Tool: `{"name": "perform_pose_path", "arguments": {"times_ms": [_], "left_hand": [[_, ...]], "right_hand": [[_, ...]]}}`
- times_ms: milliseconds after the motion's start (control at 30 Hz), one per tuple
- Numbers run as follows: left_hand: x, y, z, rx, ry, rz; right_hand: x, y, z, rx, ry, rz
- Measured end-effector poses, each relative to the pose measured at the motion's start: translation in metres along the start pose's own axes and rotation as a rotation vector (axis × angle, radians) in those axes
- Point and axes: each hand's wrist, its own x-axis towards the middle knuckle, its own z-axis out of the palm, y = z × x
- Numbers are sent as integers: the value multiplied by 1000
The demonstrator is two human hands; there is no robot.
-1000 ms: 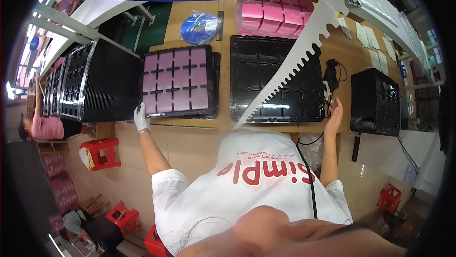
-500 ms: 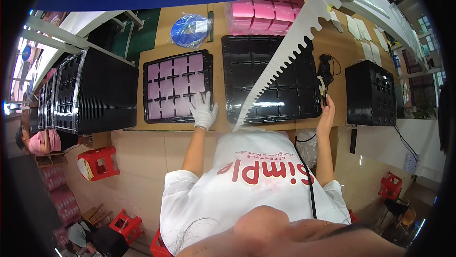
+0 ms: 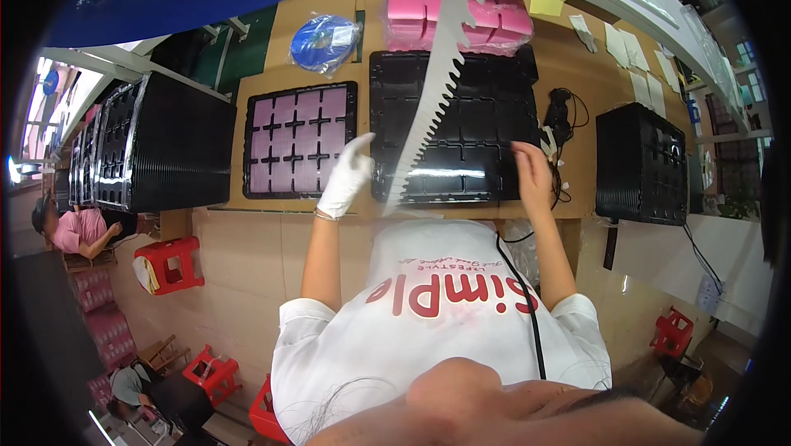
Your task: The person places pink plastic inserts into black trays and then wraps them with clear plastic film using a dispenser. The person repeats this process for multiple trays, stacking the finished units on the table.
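My left hand (image 3: 350, 178), in a white glove, hovers between two trays at the table's front. Its fingers are apart and hold nothing, with the index finger pointing at the black tray. To its left lies a black-framed tray (image 3: 352, 116) filled with pink rectangular pieces (image 3: 309, 104), split by cross-shaped dividers. On its right is a larger black tray (image 3: 486, 129) with moulded compartments and no pink pieces showing. My bare right hand (image 3: 534, 174) is at that tray's right edge, fingers stretched out. I cannot tell whether either hand touches the black tray.
A pale serrated strip (image 3: 437, 91) crosses the view over the black tray. Behind stand wrapped pink blocks (image 3: 494, 17) and a bagged blue roll (image 3: 324, 44). Stacks of black trays rise at left (image 3: 173, 141) and right (image 3: 638, 166). A black cable (image 3: 560, 112) lies beside the right hand.
My left hand has left the pink-filled tray and moved right toward the black tray. My right hand has moved left to the black tray's edge. The serrated strip now hangs more upright.
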Motion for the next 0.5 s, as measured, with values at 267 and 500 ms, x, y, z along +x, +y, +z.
{"name": "perform_pose_path", "arguments": {"times_ms": [267,500], "left_hand": [[-9,94,40,-336,2,-285],[-1,83,43,-393,509,-129]], "right_hand": [[-1,-41,90,806,-843,322],[0,-52,94,934,-816,667]]}}
